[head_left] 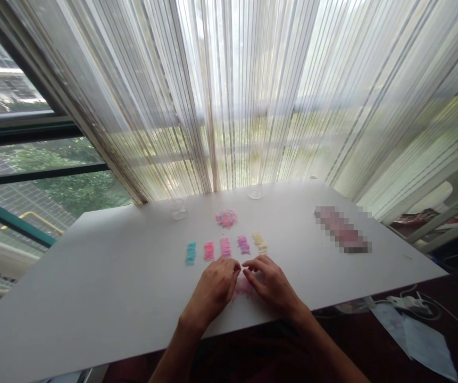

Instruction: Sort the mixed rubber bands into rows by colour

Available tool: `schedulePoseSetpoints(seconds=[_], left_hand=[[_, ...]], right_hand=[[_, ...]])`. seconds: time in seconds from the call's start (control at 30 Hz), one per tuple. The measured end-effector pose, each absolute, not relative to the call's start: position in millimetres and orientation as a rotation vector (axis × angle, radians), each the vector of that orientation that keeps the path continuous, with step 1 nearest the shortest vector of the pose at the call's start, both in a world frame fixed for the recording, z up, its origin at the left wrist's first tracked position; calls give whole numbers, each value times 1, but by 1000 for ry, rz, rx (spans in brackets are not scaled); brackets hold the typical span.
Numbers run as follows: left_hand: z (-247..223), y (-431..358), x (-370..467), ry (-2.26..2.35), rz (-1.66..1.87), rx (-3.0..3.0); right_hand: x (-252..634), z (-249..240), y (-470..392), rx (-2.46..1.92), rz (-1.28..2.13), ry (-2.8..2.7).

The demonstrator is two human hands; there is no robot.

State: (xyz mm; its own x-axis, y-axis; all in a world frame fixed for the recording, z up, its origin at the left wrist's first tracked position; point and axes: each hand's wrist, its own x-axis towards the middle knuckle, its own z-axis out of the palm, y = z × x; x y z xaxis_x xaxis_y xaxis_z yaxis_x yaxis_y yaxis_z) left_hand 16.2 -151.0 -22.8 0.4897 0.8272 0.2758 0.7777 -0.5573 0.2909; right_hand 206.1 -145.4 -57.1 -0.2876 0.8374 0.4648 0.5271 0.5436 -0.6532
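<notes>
Five small columns of coloured pieces lie side by side on the white table: teal (191, 253), coral pink (209, 251), light pink (225, 247), purple (243, 244) and pale yellow (259, 242). A mixed pile (226, 218) sits behind them. My left hand (221, 276) is in front of the coral and light pink columns, its fingertips pinched together; anything between them is too small to name. Beside it my right hand (266, 279) has its thumb and fingers apart, holding nothing visible. A loose pink pile (243, 285) lies between and below both hands, partly covered.
At the back of the white table (113, 266) stand a clear round container (178, 210) and a clear lid or shallow dish (255, 194). A blurred-out reddish object (342, 230) lies at the right. Sheer curtains (232, 96) hang behind the table.
</notes>
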Motion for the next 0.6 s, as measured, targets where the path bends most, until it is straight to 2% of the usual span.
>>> schedulePoseSetpoints(seconds=[0.3, 0.6], left_hand=[[-33, -154, 11, 1289, 798, 2469], [-48, -162, -4, 1372, 936, 2262]], right_hand=[[207, -57, -146, -1034, 550, -1962], [206, -58, -146, -1022, 555, -1951]])
